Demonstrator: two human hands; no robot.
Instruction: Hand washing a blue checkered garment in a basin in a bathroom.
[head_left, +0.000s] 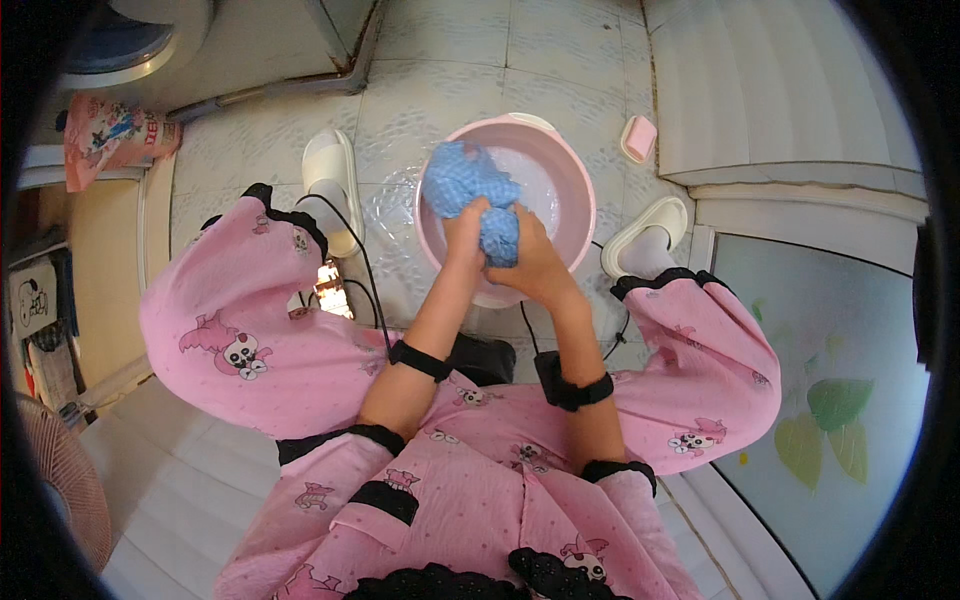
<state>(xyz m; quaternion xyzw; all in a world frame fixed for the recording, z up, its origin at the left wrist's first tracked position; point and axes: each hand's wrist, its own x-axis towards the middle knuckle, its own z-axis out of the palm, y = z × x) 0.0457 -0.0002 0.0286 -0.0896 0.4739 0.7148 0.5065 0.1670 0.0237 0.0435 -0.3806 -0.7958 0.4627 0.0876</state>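
Note:
A bunched blue-and-white checked cloth (463, 180) is gripped between both my hands over a pink plastic basin (581, 214). My left hand (466, 229) closes around its near left side, thumb on top. On the right side of the same bundle, my right hand (534, 255) has its fingers wrapped about the cloth. The bulk of the fabric swells out beyond the hands toward the basin's left rim. Inside the basin, the pale bottom shows wet on the right. How much of the cloth touches the basin cannot be told.
A pink soap bar (641, 138) in a dish lies on the tiles to the right. Water is spilled on the floor (394, 206) left of the basin. Black cables (364, 251) run by my legs, near a lit phone (332, 289). A frosted door (810, 375) stands at right.

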